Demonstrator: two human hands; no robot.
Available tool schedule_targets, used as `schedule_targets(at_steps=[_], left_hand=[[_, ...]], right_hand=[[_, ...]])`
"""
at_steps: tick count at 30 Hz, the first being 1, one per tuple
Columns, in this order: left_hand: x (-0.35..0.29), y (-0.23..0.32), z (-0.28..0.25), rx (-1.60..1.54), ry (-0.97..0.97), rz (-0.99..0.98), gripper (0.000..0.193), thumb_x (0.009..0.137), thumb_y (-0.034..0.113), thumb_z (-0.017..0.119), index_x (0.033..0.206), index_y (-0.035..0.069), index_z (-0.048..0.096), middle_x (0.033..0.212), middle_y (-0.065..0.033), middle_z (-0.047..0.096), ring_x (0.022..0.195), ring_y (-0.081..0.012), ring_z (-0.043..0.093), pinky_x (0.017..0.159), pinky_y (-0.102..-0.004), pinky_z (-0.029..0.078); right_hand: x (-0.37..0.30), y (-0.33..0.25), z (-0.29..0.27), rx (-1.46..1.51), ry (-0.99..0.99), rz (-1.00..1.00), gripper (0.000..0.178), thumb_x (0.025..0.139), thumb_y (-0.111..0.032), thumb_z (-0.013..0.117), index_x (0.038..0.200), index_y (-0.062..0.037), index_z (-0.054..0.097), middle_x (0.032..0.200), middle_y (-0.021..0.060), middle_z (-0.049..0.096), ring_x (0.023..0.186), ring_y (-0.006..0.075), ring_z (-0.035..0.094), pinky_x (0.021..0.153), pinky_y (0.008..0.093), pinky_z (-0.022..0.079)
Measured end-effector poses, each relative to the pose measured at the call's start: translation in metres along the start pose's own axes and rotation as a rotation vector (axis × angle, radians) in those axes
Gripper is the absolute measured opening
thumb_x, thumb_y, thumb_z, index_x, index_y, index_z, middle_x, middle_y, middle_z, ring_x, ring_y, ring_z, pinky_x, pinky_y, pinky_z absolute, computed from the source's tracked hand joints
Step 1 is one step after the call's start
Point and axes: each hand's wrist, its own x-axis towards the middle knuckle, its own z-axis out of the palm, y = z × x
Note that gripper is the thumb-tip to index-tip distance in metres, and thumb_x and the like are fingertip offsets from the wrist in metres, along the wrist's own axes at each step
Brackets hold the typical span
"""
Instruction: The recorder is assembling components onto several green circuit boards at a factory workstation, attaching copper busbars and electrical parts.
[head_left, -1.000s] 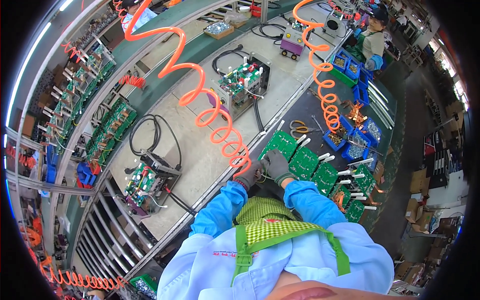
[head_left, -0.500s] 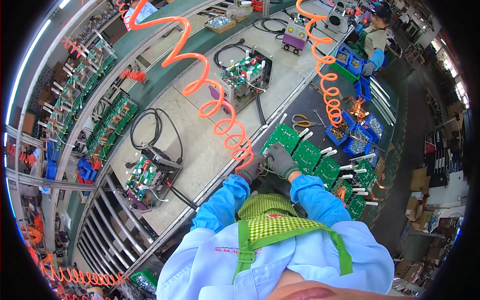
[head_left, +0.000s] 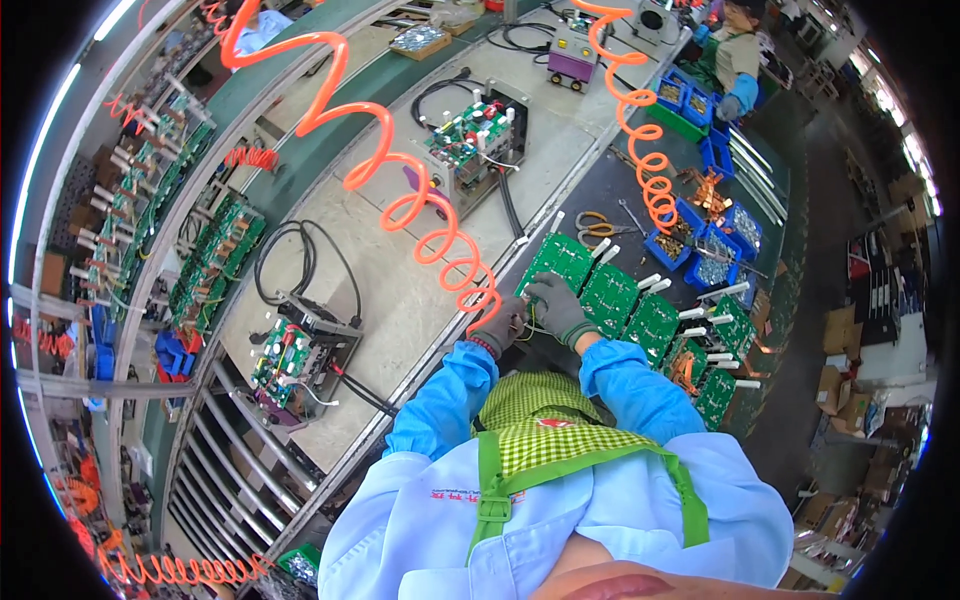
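Pale grey metal conveyor plates (head_left: pixel 390 270) are running diagonally past a matte black workbench (head_left: pixel 612 178) on a busy factory floor, and a co-worker in a dark cap (head_left: pixel 738 62) is standing at its far end. Square green circuit boards (head_left: pixel 608 297) with white posts are lying in a row on the bench. The nearest of these, a green corner board (head_left: pixel 558 260), is sitting at the bench's conveyor-side edge, just beyond the hands. The grey-gloved right hand (head_left: pixel 560 306) is overlapping its near corner, fingers bending inward; the grey-gloved left hand (head_left: pixel 502 326) is curling its fingers just beside it. A thin yellow-green wire (head_left: pixel 534 328) is showing between them, but I cannot tell whether either hand is gripping it. An orange coiled plastic hose (head_left: pixel 384 150) is hanging down to the left hand. Yellow-handled scissors (head_left: pixel 596 231) and blue plastic bins (head_left: pixel 712 262) are resting beyond the boards.
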Motion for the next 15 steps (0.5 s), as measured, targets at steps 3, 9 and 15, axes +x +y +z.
schedule_targets(at_steps=[3, 9, 15], left_hand=[[0.001, -0.001, -0.012, -0.004, -0.01, 0.01, 0.012, 0.087, 0.015, 0.055, 0.089, 0.003, 0.054, 0.074, -0.0032, 0.05, 0.059, -0.0056, 0.047, 0.044, -0.0105, 0.038], [0.007, -0.005, -0.006, 0.014, -0.055, -0.02, 0.01, 0.088, 0.015, 0.054, 0.089, 0.005, 0.054, 0.076, -0.0011, 0.05, 0.063, -0.0053, 0.049, 0.046, -0.0122, 0.04], [-0.008, -0.008, -0.005, -0.149, -0.015, 0.002, 0.008, 0.088, 0.017, 0.054, 0.09, 0.009, 0.056, 0.078, -0.0008, 0.053, 0.064, -0.0088, 0.052, 0.049, -0.0168, 0.043]], right_hand=[[0.002, -0.002, 0.005, -0.002, -0.06, 0.079, 0.031, 0.07, -0.001, 0.056, 0.1, -0.009, 0.062, 0.115, 0.0178, 0.052, 0.1, 0.0364, 0.055, 0.087, 0.0402, 0.048], [-0.003, -0.009, -0.006, 0.014, -0.023, 0.09, 0.027, 0.073, -0.002, 0.055, 0.097, -0.0092, 0.063, 0.117, 0.0172, 0.052, 0.104, 0.0358, 0.054, 0.088, 0.0396, 0.048], [-0.035, -0.031, -0.036, 0.12, 0.104, 0.16, 0.015, 0.076, -0.009, 0.056, 0.09, -0.0094, 0.061, 0.114, 0.0138, 0.054, 0.098, 0.0337, 0.057, 0.084, 0.0405, 0.048]])
